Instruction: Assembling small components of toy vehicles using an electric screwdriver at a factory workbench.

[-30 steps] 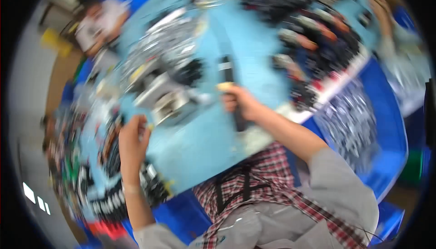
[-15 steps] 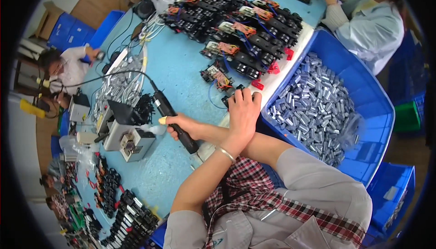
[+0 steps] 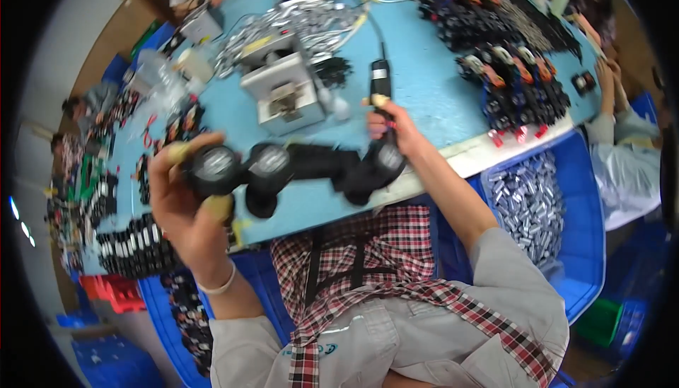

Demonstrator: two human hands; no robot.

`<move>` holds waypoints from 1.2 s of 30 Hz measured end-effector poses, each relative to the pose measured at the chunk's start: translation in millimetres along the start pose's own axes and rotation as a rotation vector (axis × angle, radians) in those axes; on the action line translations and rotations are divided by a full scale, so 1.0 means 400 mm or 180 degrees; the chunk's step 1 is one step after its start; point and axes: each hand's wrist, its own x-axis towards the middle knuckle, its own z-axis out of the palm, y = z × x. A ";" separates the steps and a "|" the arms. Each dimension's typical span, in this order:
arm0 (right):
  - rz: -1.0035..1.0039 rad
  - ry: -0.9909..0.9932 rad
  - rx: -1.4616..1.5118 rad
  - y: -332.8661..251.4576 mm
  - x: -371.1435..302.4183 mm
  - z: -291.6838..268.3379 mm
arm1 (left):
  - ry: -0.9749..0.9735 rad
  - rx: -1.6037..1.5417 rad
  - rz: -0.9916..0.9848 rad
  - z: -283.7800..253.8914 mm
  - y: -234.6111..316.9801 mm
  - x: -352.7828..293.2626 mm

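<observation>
The wheeled chassis (image 3: 311,161) runs left-right mid-frame, black, blurred; the left hand (image 3: 180,211) pinches its left end. The right hand (image 3: 399,130) grips a corded tool (image 3: 380,80).

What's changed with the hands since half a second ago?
The left hand swung from right of the right hand to its left, and now grips a black wheeled chassis. The right hand still holds the corded tool; the blue bin stays put.

Open blue tabletop (image 3: 422,85) between two obstacles: handheld tool (image 3: 380,80) and clustered assemblies (image 3: 520,94)
</observation>
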 end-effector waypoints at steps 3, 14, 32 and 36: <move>-0.0475 0.0423 -0.0719 -0.022 -0.004 0.108 | 0.0734 -0.0347 -0.0224 -0.162 0.023 -0.105; -0.2838 0.0111 -0.3086 0.042 0.363 0.456 | 0.0239 -0.0540 -0.2900 -0.079 -0.324 -0.311; -0.1010 -0.0153 -0.2441 0.221 0.095 0.442 | -0.0083 -0.0587 -0.2953 -0.028 -0.374 -0.401; -0.0679 -0.0030 -0.2671 0.272 0.039 0.400 | 0.0187 -0.1255 -0.3247 -0.025 -0.377 -0.408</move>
